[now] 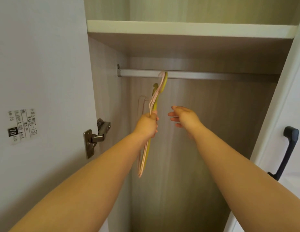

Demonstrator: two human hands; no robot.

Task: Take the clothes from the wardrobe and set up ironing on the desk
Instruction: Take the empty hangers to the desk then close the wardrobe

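Note:
I look into an open wardrobe with a metal hanging rail (pixel 204 75) under a white shelf (pixel 187 29). My left hand (pixel 148 125) is shut on a bunch of bare hangers (pixel 156 97), yellow and pale pink, whose hooks sit at the rail. Their lower ends hang below my fist. My right hand (pixel 184 117) is open, fingers apart, just right of the hangers and touching nothing. No clothes show inside the wardrobe.
The left door (pixel 42 81) stands open with a paper label (pixel 22 126) and a metal hinge (pixel 95 138). On the right, a white door carries a dark handle (pixel 287 151). The wardrobe's back panel (pixel 204 131) is wood-grain.

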